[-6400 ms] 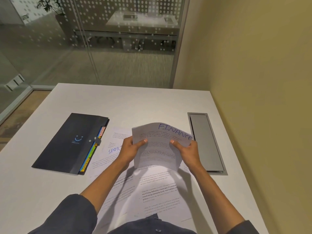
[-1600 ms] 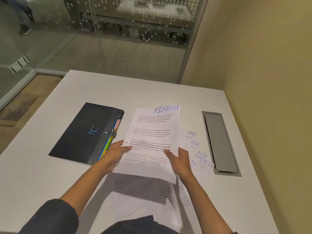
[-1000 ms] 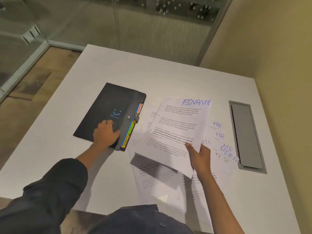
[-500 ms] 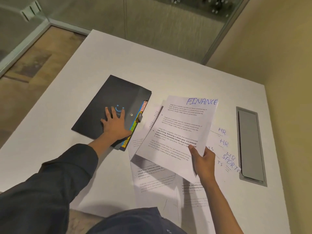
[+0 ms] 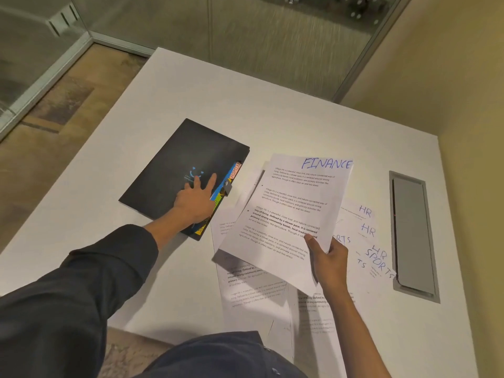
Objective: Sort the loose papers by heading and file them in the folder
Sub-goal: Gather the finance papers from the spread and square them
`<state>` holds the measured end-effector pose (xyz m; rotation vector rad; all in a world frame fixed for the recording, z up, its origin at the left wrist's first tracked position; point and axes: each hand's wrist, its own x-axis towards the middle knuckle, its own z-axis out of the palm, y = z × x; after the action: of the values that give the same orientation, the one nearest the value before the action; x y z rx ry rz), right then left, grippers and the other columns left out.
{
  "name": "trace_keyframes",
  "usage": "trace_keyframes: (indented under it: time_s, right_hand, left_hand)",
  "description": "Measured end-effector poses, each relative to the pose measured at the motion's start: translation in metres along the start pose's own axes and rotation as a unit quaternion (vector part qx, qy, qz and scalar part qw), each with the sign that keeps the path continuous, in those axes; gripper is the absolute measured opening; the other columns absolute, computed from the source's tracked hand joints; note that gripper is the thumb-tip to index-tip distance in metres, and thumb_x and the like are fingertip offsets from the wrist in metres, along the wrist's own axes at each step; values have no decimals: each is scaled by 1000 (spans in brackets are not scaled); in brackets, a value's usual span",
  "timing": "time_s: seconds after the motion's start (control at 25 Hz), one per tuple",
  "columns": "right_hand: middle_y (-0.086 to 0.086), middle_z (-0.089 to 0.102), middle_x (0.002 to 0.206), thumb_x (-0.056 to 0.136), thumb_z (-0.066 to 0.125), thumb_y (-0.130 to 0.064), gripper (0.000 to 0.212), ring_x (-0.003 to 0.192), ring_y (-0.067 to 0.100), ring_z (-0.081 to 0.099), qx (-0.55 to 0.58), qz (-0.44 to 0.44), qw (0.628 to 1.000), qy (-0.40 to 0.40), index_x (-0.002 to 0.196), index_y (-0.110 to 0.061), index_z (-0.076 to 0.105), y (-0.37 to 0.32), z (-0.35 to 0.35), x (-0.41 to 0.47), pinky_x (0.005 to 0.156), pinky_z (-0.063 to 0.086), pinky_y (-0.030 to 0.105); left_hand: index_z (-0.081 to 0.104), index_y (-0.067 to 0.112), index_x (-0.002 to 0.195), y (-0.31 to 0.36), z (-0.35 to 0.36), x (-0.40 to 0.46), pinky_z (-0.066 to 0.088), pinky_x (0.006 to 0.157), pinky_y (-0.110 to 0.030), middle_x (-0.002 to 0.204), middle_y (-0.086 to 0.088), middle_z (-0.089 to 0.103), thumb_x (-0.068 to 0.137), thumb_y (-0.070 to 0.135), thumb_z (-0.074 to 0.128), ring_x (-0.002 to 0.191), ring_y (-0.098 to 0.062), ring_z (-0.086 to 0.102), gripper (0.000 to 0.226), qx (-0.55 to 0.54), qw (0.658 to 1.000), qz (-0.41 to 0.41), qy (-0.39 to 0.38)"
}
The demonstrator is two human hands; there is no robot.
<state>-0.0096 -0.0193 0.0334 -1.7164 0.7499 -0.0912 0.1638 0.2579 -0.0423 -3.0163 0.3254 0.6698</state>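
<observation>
One cam only, head-worn, wide-angle, so no shared view. Looks fwd and steeply down from above the near edge of the table (image 5: 191, 88). Folder (image 5: 174, 170) at 11 o'clock, papers (image 5: 289, 214) at 12–1, cable hatch (image 5: 411, 236) at 2. Both arms enter from the bottom, close range.

The white printed sheet (image 5: 286, 214) in my right hand (image 5: 328, 261) reads "FINANCE". White sheets on the surface (image 5: 366, 230) read "HR" and "SPORTS". The black folder's orange tab (image 5: 235, 171) reads "ADMIN".
</observation>
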Motion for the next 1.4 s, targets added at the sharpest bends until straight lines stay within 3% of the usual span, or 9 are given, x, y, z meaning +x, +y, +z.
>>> trace_keyframes:
  time_s: [0.16,0.4,0.56,0.72,0.88,1.04,1.24,1.4]
  right_hand:
    - [-10,74,86,91,69,-16,6,83,14,71,3,-1,1000,-2,93,-21,71,3,-4,-5,69,53,26]
    - [-3,75,92,91,69,-18,15,86,17,72,-2,-4,1000,-2,103,-10,73,3,-6,-11,70,53,26]
    - [-5,75,89,91,69,-17,15,86,16,72,-4,-8,1000,4,103,-9,73,4,-8,-13,71,54,27]
    - [-4,75,90,91,69,-17,15,86,17,72,-1,-5,1000,2,103,-9,73,5,-7,-15,69,54,26]
    - [-4,76,89,91,69,-16,7,85,18,73,-1,-6,1000,-1,97,-14,72,4,-4,-14,71,56,30]
    - [-1,76,97,91,69,-18,18,91,20,73,-5,3,1000,-4,107,-11,73,6,-3,-10,83,58,39]
    - [0,76,98,91,69,-18,19,91,19,73,0,3,1000,-4,107,-9,73,6,-3,-10,83,57,38]
    - [-2,76,97,91,69,-17,17,90,18,73,3,8,1000,-6,106,-10,74,7,-2,-13,81,58,36]
  left_hand:
    - [-15,37,150,-1,-1,-5,55,82,-39,157,-22,18,100,43,40,112,-36,59,74,63,996,52,34]
    - [-6,46,150,11,-6,-10,47,56,-23,159,-20,7,101,28,42,94,-23,62,71,50,995,73,-45]
    - [-1,47,150,14,-3,-4,56,81,-35,159,-22,0,100,27,47,117,-38,55,73,103,990,73,-68]
    - [-3,41,152,7,-2,-5,56,77,-31,158,-23,10,101,33,42,99,-29,62,68,121,989,80,-37]
    - [-8,35,152,6,-3,-13,53,85,-37,158,-23,12,102,44,30,113,-36,59,63,134,988,77,7]
    - [5,36,152,7,2,-11,55,84,-36,158,-24,10,101,31,42,111,-37,60,64,110,992,66,-8]
    - [26,21,144,-5,15,6,54,87,-41,154,-18,27,98,33,50,107,-32,64,53,65,997,48,17]
    - [27,21,146,-9,22,10,52,90,-45,156,-13,29,99,41,44,114,-33,61,53,17,999,31,33]
